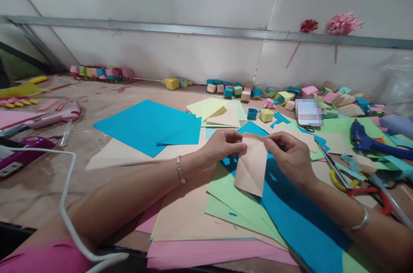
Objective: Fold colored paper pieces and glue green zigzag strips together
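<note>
A peach-coloured strip of paper [251, 169] with a diagonal crease hangs between my two hands, above the sheets on the table. My left hand [224, 147] pinches its upper left edge between thumb and fingers. At the upper right corner, my right hand [288, 154] pinches it too. Below lie a long blue sheet [300, 217], light green sheets [232, 210] and a large peach sheet [183, 217]. Just beyond the hands sit a small blue paper box [252, 113] and a yellow paper box [266, 115].
Scissors [364, 189] and a blue glue gun [380, 141] lie right. Folded paper cubes [234, 88] line the wall. Large blue paper [145, 126] lies left of centre. A pink glue gun [54, 118], a purple device [26, 156] and a white cable [66, 195] are at left.
</note>
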A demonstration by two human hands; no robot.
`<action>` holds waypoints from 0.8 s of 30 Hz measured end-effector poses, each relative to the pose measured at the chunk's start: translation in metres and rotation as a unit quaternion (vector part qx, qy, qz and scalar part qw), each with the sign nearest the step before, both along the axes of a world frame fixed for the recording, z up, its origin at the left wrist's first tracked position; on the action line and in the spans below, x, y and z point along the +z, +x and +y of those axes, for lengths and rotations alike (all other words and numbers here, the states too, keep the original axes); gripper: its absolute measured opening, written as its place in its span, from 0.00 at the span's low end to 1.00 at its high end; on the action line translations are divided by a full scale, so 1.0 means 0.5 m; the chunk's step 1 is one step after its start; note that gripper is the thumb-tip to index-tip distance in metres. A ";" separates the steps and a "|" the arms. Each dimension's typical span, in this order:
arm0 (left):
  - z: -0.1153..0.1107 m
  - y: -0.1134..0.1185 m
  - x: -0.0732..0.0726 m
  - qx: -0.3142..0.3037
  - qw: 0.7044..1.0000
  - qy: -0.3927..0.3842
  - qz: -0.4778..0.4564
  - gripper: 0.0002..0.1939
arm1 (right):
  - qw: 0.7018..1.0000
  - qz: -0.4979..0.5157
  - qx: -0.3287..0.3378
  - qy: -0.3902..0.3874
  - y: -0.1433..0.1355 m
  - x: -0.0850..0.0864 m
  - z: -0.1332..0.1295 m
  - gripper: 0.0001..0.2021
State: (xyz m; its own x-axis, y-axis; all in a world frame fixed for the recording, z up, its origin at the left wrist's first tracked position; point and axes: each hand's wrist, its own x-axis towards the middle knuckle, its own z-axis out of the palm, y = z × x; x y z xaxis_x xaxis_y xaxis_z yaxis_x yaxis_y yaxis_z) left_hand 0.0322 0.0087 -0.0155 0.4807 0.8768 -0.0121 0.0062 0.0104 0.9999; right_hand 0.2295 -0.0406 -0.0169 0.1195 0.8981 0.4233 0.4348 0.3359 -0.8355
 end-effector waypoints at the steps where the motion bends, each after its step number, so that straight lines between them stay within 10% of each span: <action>1: -0.003 0.001 0.002 0.003 1.000 -0.004 0.008 0.12 | 1.000 0.004 -0.003 0.006 0.001 -0.001 0.001 0.10; 16: -0.049 0.013 0.019 -0.019 0.991 -0.090 0.100 0.04 | 0.966 -0.213 0.143 -0.020 -0.002 0.047 -0.018 0.06; 24: -0.064 0.019 0.036 -0.038 0.988 -0.093 0.119 0.04 | 0.968 -0.133 0.170 -0.126 -0.012 0.038 -0.025 0.09</action>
